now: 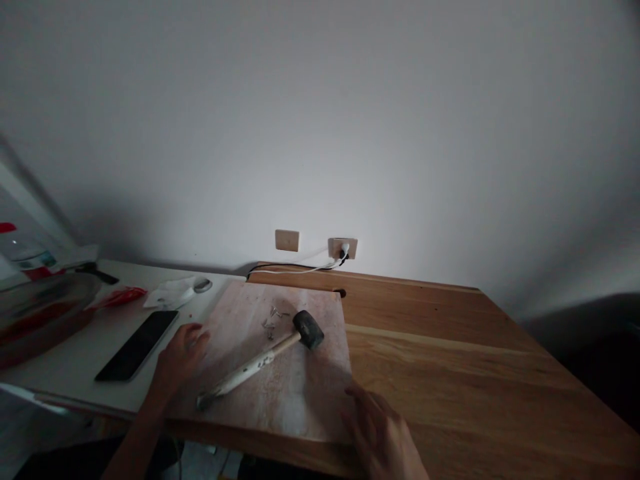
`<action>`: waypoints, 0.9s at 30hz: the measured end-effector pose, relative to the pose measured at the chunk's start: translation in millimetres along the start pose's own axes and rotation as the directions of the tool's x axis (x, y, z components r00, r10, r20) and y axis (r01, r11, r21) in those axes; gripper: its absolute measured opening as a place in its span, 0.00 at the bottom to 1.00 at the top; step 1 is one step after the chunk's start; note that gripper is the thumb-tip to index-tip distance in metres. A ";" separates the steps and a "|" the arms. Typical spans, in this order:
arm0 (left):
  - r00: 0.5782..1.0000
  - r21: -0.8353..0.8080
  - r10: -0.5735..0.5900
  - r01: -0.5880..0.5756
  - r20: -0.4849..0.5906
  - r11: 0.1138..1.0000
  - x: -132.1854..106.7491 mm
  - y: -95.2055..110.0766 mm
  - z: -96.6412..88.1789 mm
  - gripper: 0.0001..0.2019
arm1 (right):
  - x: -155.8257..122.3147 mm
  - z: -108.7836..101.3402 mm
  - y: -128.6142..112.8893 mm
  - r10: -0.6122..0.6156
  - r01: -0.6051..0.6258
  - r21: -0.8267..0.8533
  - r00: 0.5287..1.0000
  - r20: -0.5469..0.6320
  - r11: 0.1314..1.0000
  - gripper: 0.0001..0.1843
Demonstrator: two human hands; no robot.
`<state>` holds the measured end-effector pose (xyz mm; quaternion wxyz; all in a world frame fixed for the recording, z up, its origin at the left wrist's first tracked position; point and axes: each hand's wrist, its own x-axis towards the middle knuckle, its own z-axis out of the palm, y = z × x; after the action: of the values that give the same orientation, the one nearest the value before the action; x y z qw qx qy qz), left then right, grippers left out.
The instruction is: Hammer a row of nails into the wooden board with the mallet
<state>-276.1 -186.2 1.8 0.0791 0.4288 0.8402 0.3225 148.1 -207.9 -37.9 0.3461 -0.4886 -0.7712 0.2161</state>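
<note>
A pale, stained wooden board (300, 407) lies flat across the front of the tabletops. On it rests a mallet with a black head (309, 329) and a light, worn handle (250, 368), lying diagonally. Several small metal nails or screws (271, 323) are scattered beside the mallet head; their exact kind is too small to tell. My left hand (181, 352) is at the board's left edge, fingers loosely bent and apart, next to a dark phone (137, 347). At the board's lower right edge is my right hand (379, 430), slightly blurred, its fingers apart. The mallet is in neither hand.
On the white table (120, 393) at left are a clear container (75, 320), a red item (120, 297), a white plastic bag (170, 292) and a bottle (27, 253). A wooden tabletop (450, 373) extends right. Cables (295, 270) run to a wall socket (336, 248).
</note>
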 end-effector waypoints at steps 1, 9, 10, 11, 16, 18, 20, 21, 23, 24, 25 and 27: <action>1.000 0.008 -0.011 0.011 0.009 1.000 3.6 -3.0 -1.7 0.15 | 4.1 1.9 -3.9 0.016 -0.017 0.050 1.000 0.009 0.999 0.19; 0.996 0.082 0.083 -0.081 -0.025 0.993 12.9 -22.2 -3.4 0.17 | 13.2 -5.4 -0.7 0.157 -0.141 0.179 0.985 -0.075 0.974 0.23; 0.996 0.096 0.093 -0.092 -0.008 0.991 12.3 -23.7 -2.1 0.17 | 12.0 -5.7 0.9 0.150 -0.134 0.183 0.986 -0.075 0.974 0.23; 0.994 0.113 0.105 -0.105 0.004 0.988 11.5 -24.6 -0.8 0.18 | 11.0 -5.8 2.0 0.142 -0.126 0.184 0.987 -0.075 0.975 0.24; 0.989 0.169 0.148 -0.145 -0.004 0.975 9.0 -23.0 2.7 0.20 | 9.0 -4.5 3.1 0.126 -0.113 0.185 0.990 -0.062 0.976 0.22; 0.990 0.179 0.137 -0.132 -0.016 0.975 8.9 -21.4 2.4 0.20 | 8.8 -3.2 3.3 0.136 -0.120 0.199 0.988 -0.073 0.973 0.22; 0.993 0.174 0.114 -0.106 -0.039 0.979 8.0 -19.9 2.0 0.19 | 8.8 -1.8 3.3 0.147 -0.125 0.220 0.986 -0.084 0.967 0.23; 0.994 0.163 0.099 -0.090 -0.051 0.983 6.9 -18.9 2.1 0.19 | 8.9 -1.5 3.1 0.146 -0.124 0.228 0.986 -0.080 0.966 0.22; 0.995 0.135 0.079 -0.070 -0.061 0.988 3.0 -16.0 3.0 0.18 | 9.5 -2.8 2.7 0.133 -0.116 0.234 0.989 -0.061 0.965 0.21; 0.996 0.123 0.074 -0.067 -0.057 0.990 0.3 -13.7 3.7 0.18 | 9.9 -4.9 2.9 0.123 -0.107 0.230 0.991 -0.054 0.967 0.21; 0.996 0.114 0.076 -0.070 -0.046 0.991 -2.9 -10.7 4.7 0.18 | 10.3 -8.2 3.7 0.117 -0.104 0.221 0.992 -0.047 0.970 0.20; 0.995 0.097 0.097 -0.095 -0.018 0.991 -10.2 -2.9 7.7 0.18 | 10.2 -18.8 8.6 0.124 -0.114 0.203 0.992 -0.034 0.972 0.19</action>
<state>-268.5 -191.6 -7.5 0.0332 0.4684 0.8340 0.2898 164.4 -195.1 -27.8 0.3982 -0.5014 -0.7064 0.3018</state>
